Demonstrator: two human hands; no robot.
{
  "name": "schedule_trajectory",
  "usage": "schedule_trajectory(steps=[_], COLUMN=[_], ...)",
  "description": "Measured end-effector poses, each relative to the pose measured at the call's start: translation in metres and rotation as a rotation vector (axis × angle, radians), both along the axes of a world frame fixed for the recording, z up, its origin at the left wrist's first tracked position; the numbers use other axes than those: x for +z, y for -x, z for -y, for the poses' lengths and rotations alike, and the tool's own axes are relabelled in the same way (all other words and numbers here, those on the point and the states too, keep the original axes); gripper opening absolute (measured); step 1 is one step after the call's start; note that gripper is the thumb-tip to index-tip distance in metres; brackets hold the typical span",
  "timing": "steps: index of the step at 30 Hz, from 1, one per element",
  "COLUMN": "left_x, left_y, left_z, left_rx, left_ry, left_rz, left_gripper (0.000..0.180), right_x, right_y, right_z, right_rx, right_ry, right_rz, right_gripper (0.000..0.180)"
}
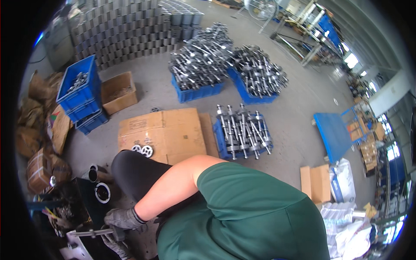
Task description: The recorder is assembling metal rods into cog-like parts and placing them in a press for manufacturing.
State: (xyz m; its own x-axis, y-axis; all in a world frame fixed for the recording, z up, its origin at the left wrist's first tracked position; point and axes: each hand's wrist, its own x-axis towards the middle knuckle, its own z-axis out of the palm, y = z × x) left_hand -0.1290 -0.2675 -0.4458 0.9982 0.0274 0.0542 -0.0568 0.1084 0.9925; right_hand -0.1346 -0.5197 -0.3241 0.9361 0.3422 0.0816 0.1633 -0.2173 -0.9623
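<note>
In a dark grey glove, my right hand (123, 219) is closed at the lower left, beside the end of a silver metal bar (89, 233); what its fingers hold is hidden. Just below it, my left hand (115, 246) shows only in part, in a light knit glove close under the bar, and its fingers are unclear. The bar runs over a dark machine or bench (84, 203). A dark cylinder with a bright metal ring (102, 193) stands just beyond my right hand, and another open tube (94, 174) is behind it.
Flattened cardboard (173, 132) lies ahead, with spoked wheels (147, 151) on it. A blue crate of metal shafts (242, 132) sits to its right. Heaped shafts (203, 58) fill further crates. Stacked blue bins (80, 93) stand left; a blue cart (331, 136) is at right.
</note>
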Motion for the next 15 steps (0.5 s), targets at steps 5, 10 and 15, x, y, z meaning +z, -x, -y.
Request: schedule_trajectory(steps=[5, 10, 15], left_x=[-0.073, -0.048, -0.033], left_y=[-0.042, -0.011, -0.013], left_z=[-0.024, 0.012, 0.026], left_rx=[-0.222, -0.494, -0.384], left_ry=[-0.068, -0.81, -0.636], left_rz=[-0.275, -0.02, -0.381], left_gripper=[0.051, 0.048, 0.048], right_x=[-0.012, 0.085, 0.037], right_y=[-0.017, 0.045, 0.065], right_z=[0.016, 0.18, 0.275], right_rx=[-0.144, -0.184, -0.473], right_ry=[-0.559, -0.515, -0.924], right_rz=[0.191, 0.349, -0.205], right_gripper=[0.017, 0.025, 0.027])
